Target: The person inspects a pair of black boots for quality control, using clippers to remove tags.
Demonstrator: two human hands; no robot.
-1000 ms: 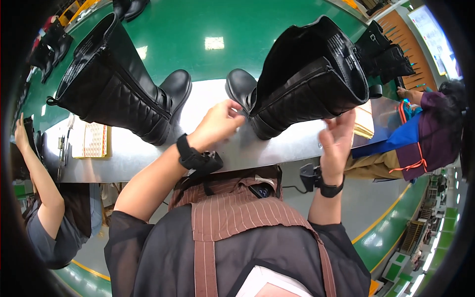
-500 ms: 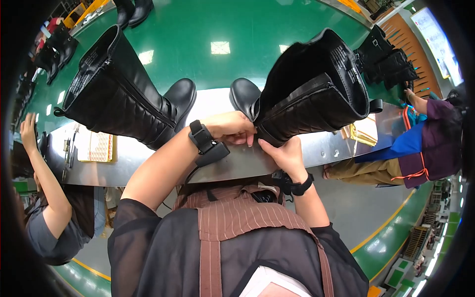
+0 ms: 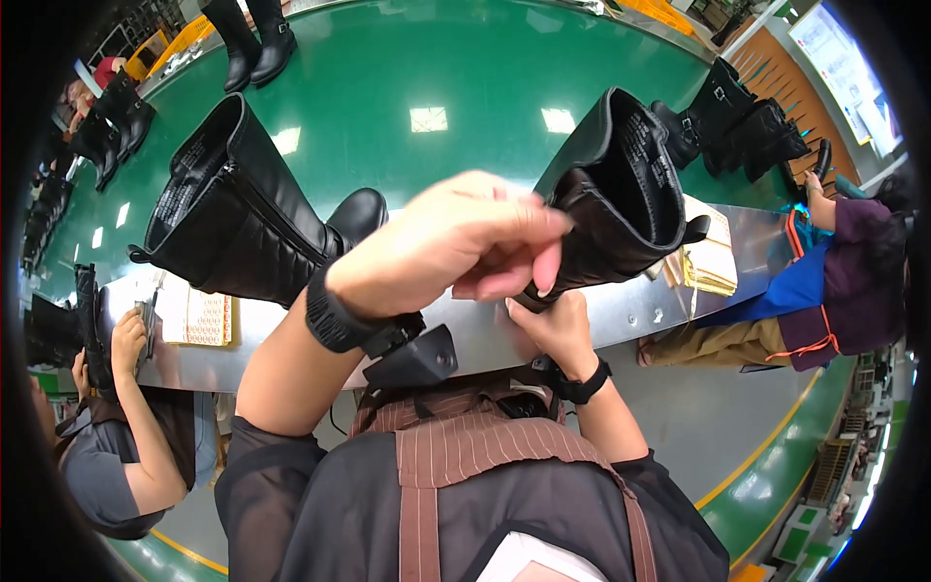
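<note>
A tall black boot (image 3: 609, 228) stands on the metal bench edge in front of me, leaning right, its shaft mouth facing up. My left hand (image 3: 475, 238) is raised at the side of its shaft, thumb and fingertips pinched at the zipper line; the fingers cover the zipper pull, and motion blurs them slightly. Lower down, my right hand (image 3: 558, 335) grips the boot around the ankle, thumb toward me. The matching boot (image 3: 257, 218) stands to the left, tilted outward, with a zipper running down its shaft. Neither hand touches that one.
The green conveyor belt (image 3: 427, 73) runs beyond the metal bench (image 3: 465, 344), carrying more black boots (image 3: 247, 48). Card stacks lie on the bench: one left (image 3: 199, 310), one right (image 3: 708, 252). Co-workers stand at left (image 3: 126, 466) and right (image 3: 839, 281).
My left hand has risen from the right boot's ankle up along its shaft. The shaft, spread wide before, is now drawn narrower. My right hand still holds the ankle.
</note>
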